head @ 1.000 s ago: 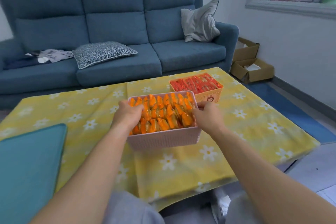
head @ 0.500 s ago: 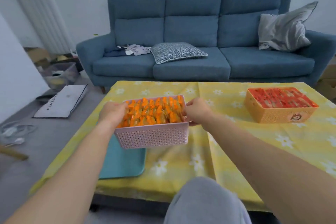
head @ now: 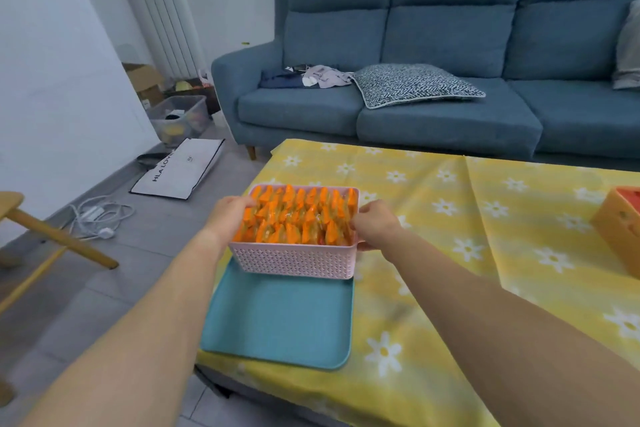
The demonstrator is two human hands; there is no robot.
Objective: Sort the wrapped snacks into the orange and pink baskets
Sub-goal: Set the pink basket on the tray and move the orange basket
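Left hand and right hand are gripping the pink basket by its ends, shifting it leftward over the teal tray. Sorting is appearing finished.

The pink basket at centre is matt plastic, its wall moulded in a fine perforated weave. The wrapped snacks inside it show glossy, crinkled film. The teal tray below looks like smooth, matt plastic. The yellow tablecloth is creased cloth. The orange basket at the right edge is matt plastic, the sofa along the top is woven fabric, and the stool at left is smooth pale wood.
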